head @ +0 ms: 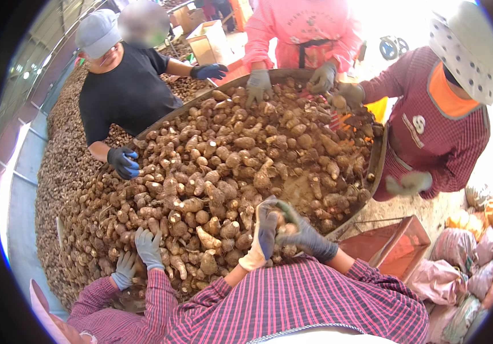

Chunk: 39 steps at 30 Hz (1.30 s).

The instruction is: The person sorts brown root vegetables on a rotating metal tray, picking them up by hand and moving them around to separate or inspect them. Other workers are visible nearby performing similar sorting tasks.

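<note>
Both my gloved hands are close together above the near edge of a large heap of brown taro corms (229, 172). My left hand (263, 232), in a dark and cream glove, has its fingers raised around a small taro corm (288, 228). From the other side, my right hand (309, 236), in a dark grey glove, curls over the same small corms; which hand bears each one is partly hidden by the fingers. Some corms around show pale cut ends. Just beyond my hands a brown patch of the sorting table's surface (297, 192) shows between the corms.
A raised metal rim (377, 172) bounds the table. Co-workers' gloved hands lie at the left (145, 249) and on the far side (259, 86). A red bin (397, 249) stands at the right, near filled sacks (440, 281). A bigger taro pile (66, 180) lies behind, left.
</note>
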Available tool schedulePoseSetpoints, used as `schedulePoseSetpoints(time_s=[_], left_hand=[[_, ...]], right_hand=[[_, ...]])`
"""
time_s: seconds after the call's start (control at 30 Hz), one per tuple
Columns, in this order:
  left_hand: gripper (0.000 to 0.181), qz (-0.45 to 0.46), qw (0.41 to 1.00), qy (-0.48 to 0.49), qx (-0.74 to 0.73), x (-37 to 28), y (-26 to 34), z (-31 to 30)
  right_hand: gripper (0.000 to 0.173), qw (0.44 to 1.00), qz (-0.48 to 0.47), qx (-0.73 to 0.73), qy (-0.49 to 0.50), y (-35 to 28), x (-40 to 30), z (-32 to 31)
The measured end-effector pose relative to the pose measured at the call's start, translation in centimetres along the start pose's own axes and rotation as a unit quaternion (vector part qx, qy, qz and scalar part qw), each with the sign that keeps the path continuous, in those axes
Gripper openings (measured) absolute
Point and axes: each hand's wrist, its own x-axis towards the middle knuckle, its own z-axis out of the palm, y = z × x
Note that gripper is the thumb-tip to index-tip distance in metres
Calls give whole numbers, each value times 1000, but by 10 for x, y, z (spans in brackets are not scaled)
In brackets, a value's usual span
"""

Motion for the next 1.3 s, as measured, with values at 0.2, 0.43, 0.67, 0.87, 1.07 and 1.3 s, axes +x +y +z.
schedulePoseSetpoints(time_s=[0.2, 0.43, 0.67, 0.87, 1.07, 1.3], left_hand=[[45, -131, 985, -106, -20, 2, -2, 27], [36, -121, 987, -101, 20, -9, -14, 21], [31, -29, 991, 119, 53, -23, -1, -8], [35, -10, 952, 291, 93, -57, 4, -49], [38, -50, 914, 388, 105, -91, 0, -58], [34, -99, 916, 375, 107, -92, 3, -41]], right_hand=[[65, 926, -101, -154, 329, -22, -127, -98], [50, 640, 18, -496, 587, 20, -330, -236], [49, 776, -135, -559, 260, -48, -58, -85], [70, 636, -231, -718, -163, 24, 106, 36], [71, 539, -185, -795, -207, 39, 131, 12], [64, 593, -63, -794, -118, 2, 103, -86]])
